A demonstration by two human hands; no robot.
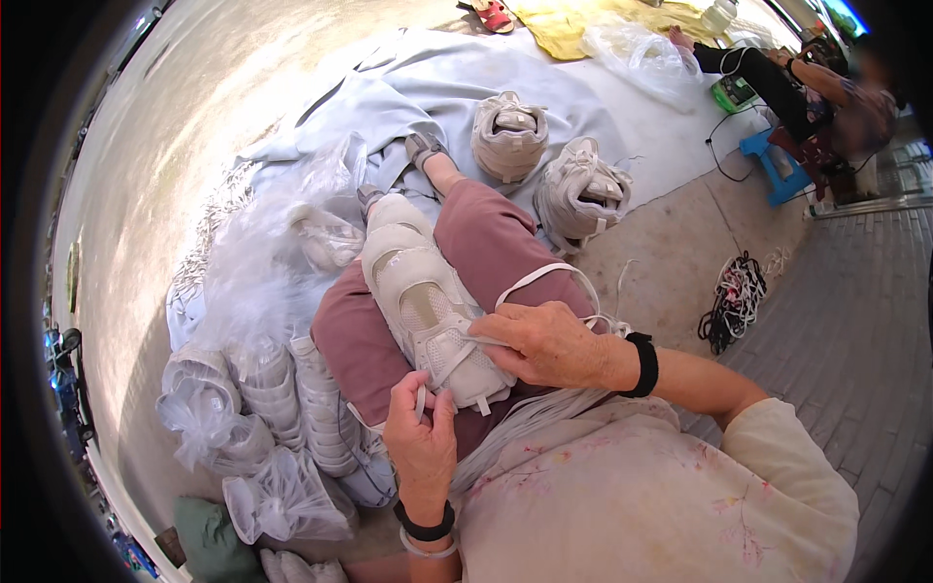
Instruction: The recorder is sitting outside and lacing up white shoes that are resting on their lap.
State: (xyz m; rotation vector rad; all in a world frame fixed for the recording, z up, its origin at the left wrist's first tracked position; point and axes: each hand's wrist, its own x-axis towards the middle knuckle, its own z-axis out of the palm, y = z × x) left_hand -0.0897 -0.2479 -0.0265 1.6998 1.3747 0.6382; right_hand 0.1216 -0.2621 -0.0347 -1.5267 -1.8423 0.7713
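A nested row of off-white shoe uppers [397,282] lies along my lap, on my mauve trousers. On the nearest upper, a pale shoelace [449,367] runs through the eyelets. My left hand [424,447] is closed at the upper's near left side, pinching a lace end between thumb and fingers. From the right, my right hand [556,346] pinches another length of lace just above the tongue. A long white lace loops past my right wrist. Below the upper, a bunch of loose pale laces [520,432] rests across my lap, partly covered by my shirt.
Two groups of nested uppers, one [509,146] farther off and one [580,199] nearer, stand beyond my knees. Plastic-bagged uppers [282,389] crowd my left. Black and white laces [736,299] tangle on the right floor. Another person sits far right by a blue stool [775,167].
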